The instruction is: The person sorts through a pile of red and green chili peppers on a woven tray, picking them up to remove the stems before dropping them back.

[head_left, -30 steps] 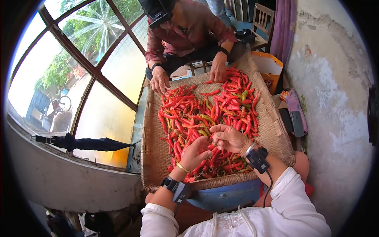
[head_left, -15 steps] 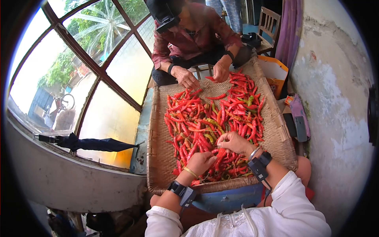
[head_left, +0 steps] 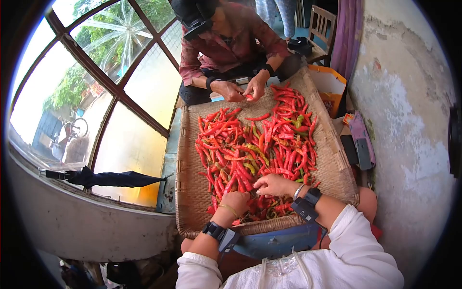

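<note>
- Chili peppers [head_left: 226, 156], mostly red, lie heaped inside the woven tray [head_left: 333, 176].
- Left hand [head_left: 235, 202], over the tray's near part: fingers curled; cannot tell what its grip holds.
- Right hand [head_left: 275, 186], just beside it over the tray: fingers bent, grip's contents hidden.

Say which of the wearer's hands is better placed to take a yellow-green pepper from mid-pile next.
Probably the right hand: its fingertips sit farther up the tray, closer to the yellow-green peppers. The left hand lies closer to the wearer's edge. Whether either holds anything is unclear.
</note>
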